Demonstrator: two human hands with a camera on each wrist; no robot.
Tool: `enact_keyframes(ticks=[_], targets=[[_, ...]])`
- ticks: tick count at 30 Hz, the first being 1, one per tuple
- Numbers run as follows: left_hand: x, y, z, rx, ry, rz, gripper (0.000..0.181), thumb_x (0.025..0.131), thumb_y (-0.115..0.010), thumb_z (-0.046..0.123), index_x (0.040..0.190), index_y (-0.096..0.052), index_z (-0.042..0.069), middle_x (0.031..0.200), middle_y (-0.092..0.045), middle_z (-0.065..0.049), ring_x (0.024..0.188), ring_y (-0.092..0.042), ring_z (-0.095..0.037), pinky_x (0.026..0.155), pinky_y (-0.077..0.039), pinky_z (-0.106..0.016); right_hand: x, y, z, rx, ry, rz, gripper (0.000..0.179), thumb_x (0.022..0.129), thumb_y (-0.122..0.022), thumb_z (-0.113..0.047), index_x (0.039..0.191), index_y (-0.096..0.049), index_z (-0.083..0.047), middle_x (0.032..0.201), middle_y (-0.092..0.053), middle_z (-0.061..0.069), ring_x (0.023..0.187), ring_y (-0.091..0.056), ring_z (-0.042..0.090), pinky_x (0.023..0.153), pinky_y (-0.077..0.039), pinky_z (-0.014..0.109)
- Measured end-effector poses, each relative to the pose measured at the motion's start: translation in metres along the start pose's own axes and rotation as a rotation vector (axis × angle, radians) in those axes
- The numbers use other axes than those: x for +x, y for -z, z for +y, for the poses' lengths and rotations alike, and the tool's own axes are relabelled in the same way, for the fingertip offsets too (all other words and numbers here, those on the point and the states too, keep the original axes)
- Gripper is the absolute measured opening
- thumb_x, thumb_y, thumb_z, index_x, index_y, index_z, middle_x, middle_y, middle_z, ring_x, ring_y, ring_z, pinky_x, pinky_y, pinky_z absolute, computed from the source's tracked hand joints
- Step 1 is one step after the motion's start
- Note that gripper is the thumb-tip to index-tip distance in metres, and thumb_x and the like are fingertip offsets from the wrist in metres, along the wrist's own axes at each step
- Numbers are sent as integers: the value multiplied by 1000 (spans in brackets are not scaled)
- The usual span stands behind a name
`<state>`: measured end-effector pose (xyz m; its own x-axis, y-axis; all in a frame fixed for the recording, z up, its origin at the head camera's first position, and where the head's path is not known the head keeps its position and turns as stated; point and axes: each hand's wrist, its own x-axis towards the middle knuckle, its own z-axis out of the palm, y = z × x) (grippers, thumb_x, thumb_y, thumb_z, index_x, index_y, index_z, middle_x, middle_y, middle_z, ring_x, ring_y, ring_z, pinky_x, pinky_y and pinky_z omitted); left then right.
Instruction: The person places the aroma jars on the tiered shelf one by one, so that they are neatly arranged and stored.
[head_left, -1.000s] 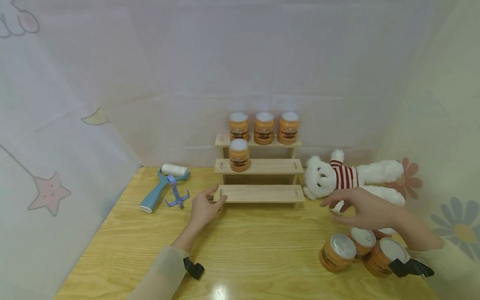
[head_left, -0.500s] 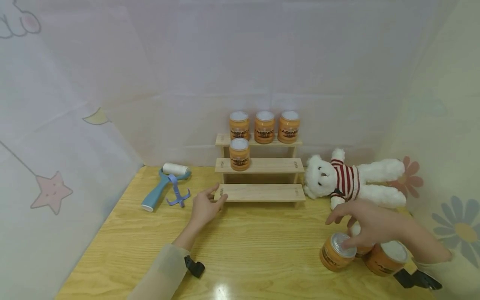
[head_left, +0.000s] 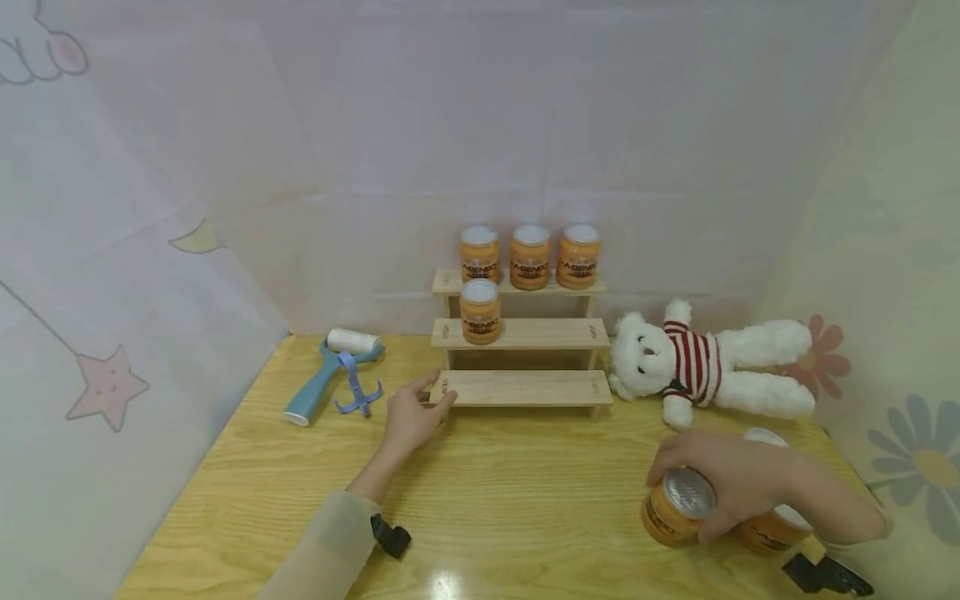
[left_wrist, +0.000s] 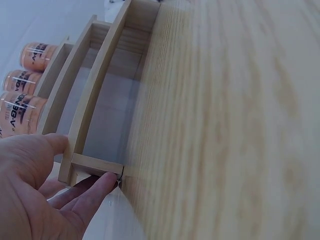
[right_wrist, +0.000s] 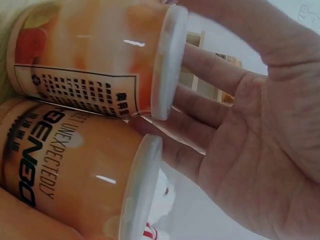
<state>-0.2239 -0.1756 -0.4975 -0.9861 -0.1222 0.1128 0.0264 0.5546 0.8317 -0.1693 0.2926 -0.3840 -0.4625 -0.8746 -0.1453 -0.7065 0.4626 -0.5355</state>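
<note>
My left hand (head_left: 408, 421) grips the left end of a three-tier wooden shelf (head_left: 525, 387); in the left wrist view its thumb rests on the bottom step and its fingers lie against the side support. At the lower right, my right hand (head_left: 750, 479) is around an orange can (head_left: 662, 518) with a silvery lid, which stands upright on the table. Its thumb is on the near side, its fingers on the far side. The right wrist view shows this can (right_wrist: 100, 50) beside another orange can (right_wrist: 85, 160). Beneath the hand, more cans are partly hidden.
Several matching cans stand on the shelf: a row (head_left: 529, 265) on the top tier, one (head_left: 480, 321) at the middle tier's left. A white plush bear (head_left: 697, 367) lies right of the shelf. A lint roller (head_left: 318, 383) and a purple hook-shaped stand (head_left: 356, 387) lie to the left.
My right hand has come down from above the cans and closed around the front left one. The left hand stays at the shelf's end.
</note>
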Motion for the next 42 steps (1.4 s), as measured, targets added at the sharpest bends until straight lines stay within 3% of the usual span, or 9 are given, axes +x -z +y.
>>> enact_keyframes(ticks=[6,14,16,23,36,42], targets=[[0,0,1,8,8,-5,63,99,-78,38,153,-59,13,155,-58,-20,124,-71,-42,94,-65,-50,2,-2,0,-46,23,37,48,81,-94,-30,122,-70,-33,115,-61,-13,100,-55,-1,77,-55,25],[0,-1,1,5,19,-5,63,99,-78,37,154,-58,13,156,-57,-22,124,-71,-42,94,-65,-51,10,5,-1,-117,70,76,42,83,-91,-24,120,-72,-29,113,-66,-13,98,-59,2,73,-54,24],[0,-1,2,-1,19,-6,63,99,-78,37,153,-58,13,155,-58,-22,124,-71,-42,95,-65,-50,13,11,-2,-106,70,79,41,83,-91,-22,120,-73,-29,111,-66,-13,94,-58,0,71,-54,23],[-1,0,2,-2,8,3,63,99,-78,35,153,-58,11,154,-58,-23,123,-72,-42,93,-65,-50,26,42,-13,-131,-52,42,39,85,-90,-27,120,-74,-33,111,-66,-15,89,-57,0,69,-53,23],[2,1,0,10,25,-7,63,99,-78,39,153,-59,13,152,-61,-21,129,-68,-42,96,-64,-52,52,86,-14,-194,-63,70,39,84,-91,-25,119,-75,-30,113,-67,-12,93,-59,7,69,-58,24],[0,0,0,-25,26,-17,64,98,-79,36,154,-57,12,148,-63,-23,113,-77,-38,82,-68,-41,65,105,-12,-206,-31,95,38,85,-91,-25,120,-76,-23,118,-70,-6,98,-62,12,70,-61,30]])
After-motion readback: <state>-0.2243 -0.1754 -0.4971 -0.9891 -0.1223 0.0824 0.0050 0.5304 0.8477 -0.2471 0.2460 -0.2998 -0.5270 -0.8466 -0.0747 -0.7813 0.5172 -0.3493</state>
